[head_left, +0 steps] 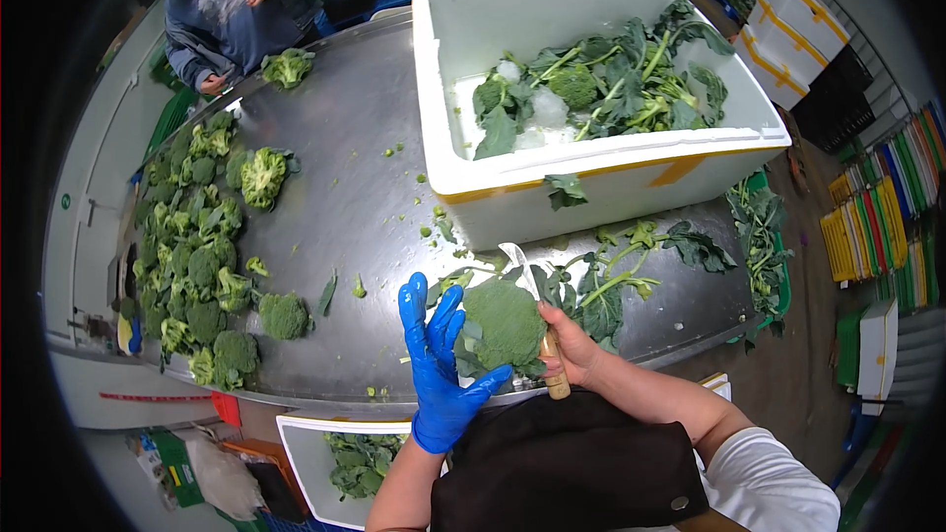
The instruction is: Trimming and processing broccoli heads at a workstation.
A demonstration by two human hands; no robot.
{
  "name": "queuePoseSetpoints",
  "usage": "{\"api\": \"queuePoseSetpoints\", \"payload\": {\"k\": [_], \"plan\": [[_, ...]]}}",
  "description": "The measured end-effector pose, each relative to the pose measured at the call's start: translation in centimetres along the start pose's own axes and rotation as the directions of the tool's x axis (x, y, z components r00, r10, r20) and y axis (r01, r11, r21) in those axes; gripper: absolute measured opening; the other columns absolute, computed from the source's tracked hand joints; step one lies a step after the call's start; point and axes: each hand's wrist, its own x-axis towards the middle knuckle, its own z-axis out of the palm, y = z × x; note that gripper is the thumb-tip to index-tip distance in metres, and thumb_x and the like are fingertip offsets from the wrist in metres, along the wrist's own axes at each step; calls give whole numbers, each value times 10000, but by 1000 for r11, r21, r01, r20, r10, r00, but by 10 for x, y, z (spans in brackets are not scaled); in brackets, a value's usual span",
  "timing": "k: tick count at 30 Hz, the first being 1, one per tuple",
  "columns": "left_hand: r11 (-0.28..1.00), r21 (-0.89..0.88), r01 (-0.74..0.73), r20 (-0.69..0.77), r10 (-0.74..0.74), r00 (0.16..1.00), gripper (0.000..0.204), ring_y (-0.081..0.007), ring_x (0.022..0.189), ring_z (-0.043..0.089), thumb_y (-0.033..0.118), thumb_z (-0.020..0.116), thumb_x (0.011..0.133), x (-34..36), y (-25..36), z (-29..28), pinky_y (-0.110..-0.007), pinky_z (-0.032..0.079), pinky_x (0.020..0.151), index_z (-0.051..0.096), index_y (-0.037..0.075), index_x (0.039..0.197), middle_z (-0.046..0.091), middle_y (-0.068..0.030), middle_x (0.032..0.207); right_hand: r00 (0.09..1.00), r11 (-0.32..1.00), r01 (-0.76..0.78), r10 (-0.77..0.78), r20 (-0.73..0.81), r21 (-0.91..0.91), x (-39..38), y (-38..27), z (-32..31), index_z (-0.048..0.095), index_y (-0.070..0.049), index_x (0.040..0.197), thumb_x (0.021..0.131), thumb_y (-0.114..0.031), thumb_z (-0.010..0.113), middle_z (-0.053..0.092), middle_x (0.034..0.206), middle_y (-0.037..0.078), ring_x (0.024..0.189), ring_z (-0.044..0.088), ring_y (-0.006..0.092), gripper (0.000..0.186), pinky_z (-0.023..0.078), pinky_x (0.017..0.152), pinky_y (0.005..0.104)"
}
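Observation:
My left hand [434, 365], in a blue glove, has its fingers stretched and spread at the left side of a broccoli head [505, 323]. Whether its palm touches the head I cannot tell. Bare and closed, my right hand [572, 347] grips a knife [554, 366] by its wooden handle. The blade points away from me, along the right of the broccoli, partly behind it. What holds the broccoli up is hidden. Cut leaves and stalks [606, 300] lie on the metal table [345, 177] just to the right.
A white foam box [601, 172] of leafy broccoli and ice stands on the table. Trimmed broccoli [202, 246] is piled at the left. Leaves fill a green crate [774, 276] at the right end and a foam box [315, 453] below. Another person [232, 10] stands across the table.

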Motion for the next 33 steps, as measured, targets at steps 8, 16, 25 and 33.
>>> {"api": "queuePoseSetpoints", "payload": {"k": [8,16,25,33], "plan": [[920,-296,255,-240,-331,913,760,-285,1326,388,85,637,804,-20,-3,-36,-420,342,1066,265,63,1467,322,-134,1484,884,618,300,-466,-32,-727,29,12,66,393,-25,1373,794,-189,735,639,985,108,564,560,90,692,423,459,195],[285,-952,112,-45,-493,869,663,-369,1297,406,416,485,880,-12,-42,-100,-546,384,1033,325,78,1428,399,-206,1408,847,472,509,-423,321,-720,41,24,108,301,-63,1432,830,-32,651,449,1408,131,643,593,59,698,449,556,206],[339,-939,58,-129,-504,854,478,-323,1003,638,-20,621,808,-2,-51,-167,-409,554,801,420,5,1242,547,-180,1167,926,582,78,-343,-158,-809,69,24,105,538,17,1097,928,-155,579,663,868,109,458,475,54,244,361,423,197],[420,-905,74,-104,-387,916,477,-277,834,658,405,349,981,-17,-113,-226,-315,548,644,465,7,1216,604,-177,1044,942,532,-43,-261,-212,-846,89,34,107,555,31,1081,910,-123,594,650,853,92,478,479,60,234,371,434,202]]}}
